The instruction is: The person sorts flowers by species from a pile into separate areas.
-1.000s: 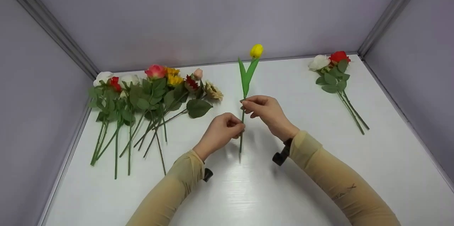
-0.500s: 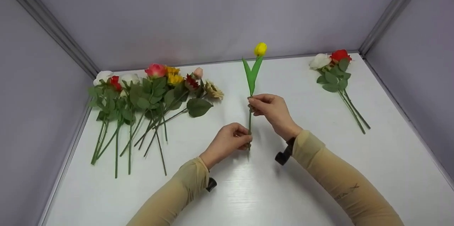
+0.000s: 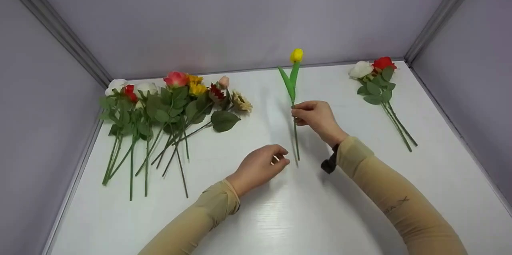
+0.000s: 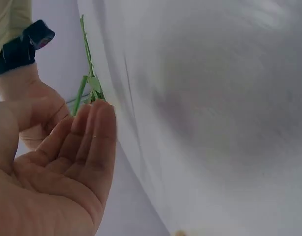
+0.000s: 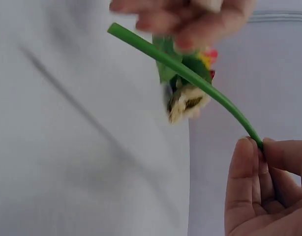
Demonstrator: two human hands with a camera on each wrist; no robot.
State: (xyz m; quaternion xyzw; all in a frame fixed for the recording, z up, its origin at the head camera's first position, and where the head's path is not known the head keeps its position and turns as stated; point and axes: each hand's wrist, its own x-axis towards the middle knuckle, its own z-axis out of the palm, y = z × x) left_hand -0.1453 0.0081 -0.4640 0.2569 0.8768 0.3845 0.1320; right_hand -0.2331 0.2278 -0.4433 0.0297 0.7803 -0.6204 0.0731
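Note:
A yellow tulip (image 3: 297, 55) with two green leaves stands nearly upright over the middle of the table. My right hand (image 3: 316, 118) pinches its stem just below the leaves. In the right wrist view the bare green stem (image 5: 190, 76) runs from thumb and fingertips up to its cut end, bending slightly. To the left of the stem's lower end is my left hand (image 3: 262, 166), with nothing in it. Its fingers are relaxed and gently bent, thumb apart from them. The left wrist view shows that palm (image 4: 52, 191) bare.
On the left lies a row of flowers with long stems, among them a pink rose (image 3: 176, 79), yellow blooms (image 3: 196, 86) and a beige sunflower (image 3: 241, 102). A white rose (image 3: 361, 69) and a red rose (image 3: 384, 63) lie at the right back. Grey walls (image 3: 256, 15) enclose the white table (image 3: 272, 223).
My left hand has let go of the lower stem and now sits apart from it. The right hand has carried the tulip a little to the right.

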